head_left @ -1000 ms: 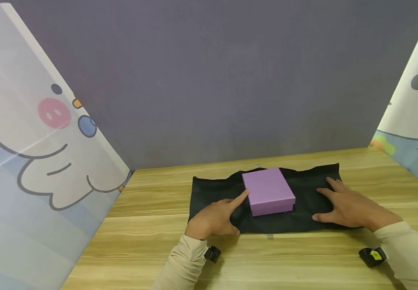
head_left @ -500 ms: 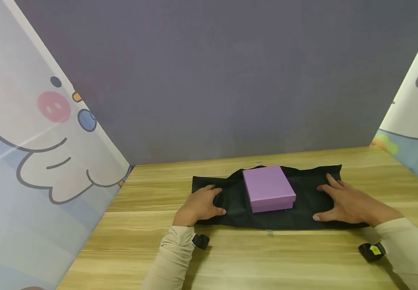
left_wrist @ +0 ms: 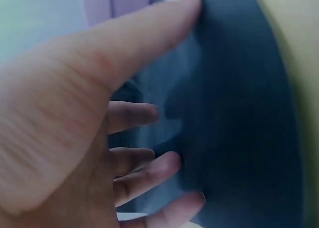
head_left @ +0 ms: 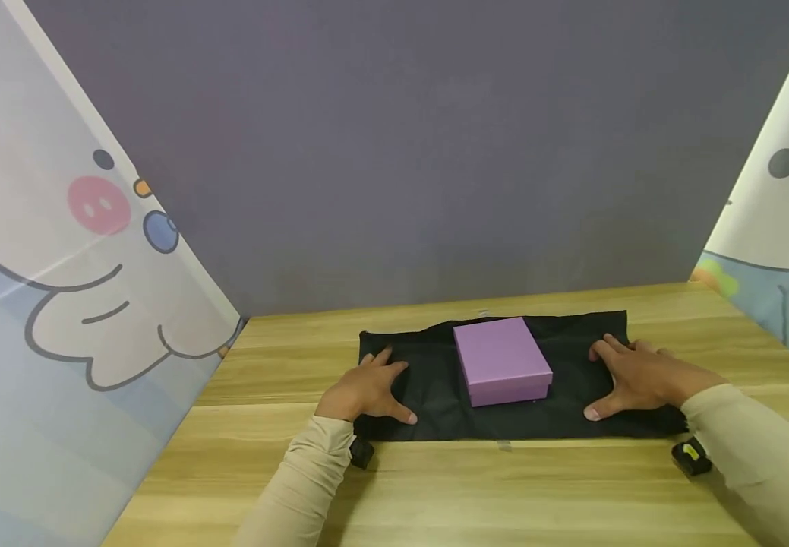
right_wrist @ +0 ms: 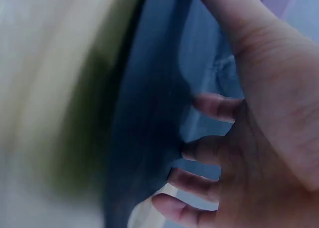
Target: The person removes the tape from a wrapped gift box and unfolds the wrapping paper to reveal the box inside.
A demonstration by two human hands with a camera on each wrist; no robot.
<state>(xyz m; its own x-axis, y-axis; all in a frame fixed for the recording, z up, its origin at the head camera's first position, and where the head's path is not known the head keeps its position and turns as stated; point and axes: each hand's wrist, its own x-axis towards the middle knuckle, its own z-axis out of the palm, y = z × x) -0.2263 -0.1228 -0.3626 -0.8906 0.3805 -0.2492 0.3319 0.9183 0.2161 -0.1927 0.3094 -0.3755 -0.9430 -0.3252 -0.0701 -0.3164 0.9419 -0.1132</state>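
A purple lidded box sits near the middle of a black cloth spread on the wooden table. My left hand rests on the cloth's left end, fingers spread and fingertips touching the fabric. At the right end, my right hand rests with its fingers and thumb spread apart. Neither hand touches the box. In the left wrist view, the left thumb reaches across the dark cloth, with a bit of the purple box behind it. The right wrist view shows the right fingers with their tips at the cloth.
Wood-grain table extends in front of the cloth and to both sides. A grey panel rises along the table's back edge. Cartoon-printed curtains hang at left and right. A small strip of tape lies at the cloth's front edge.
My left hand has moved left, away from beside the box to the cloth's left end, and its fingers have spread. The cloth's back edge lies straighter. The right hand stays at the right end.
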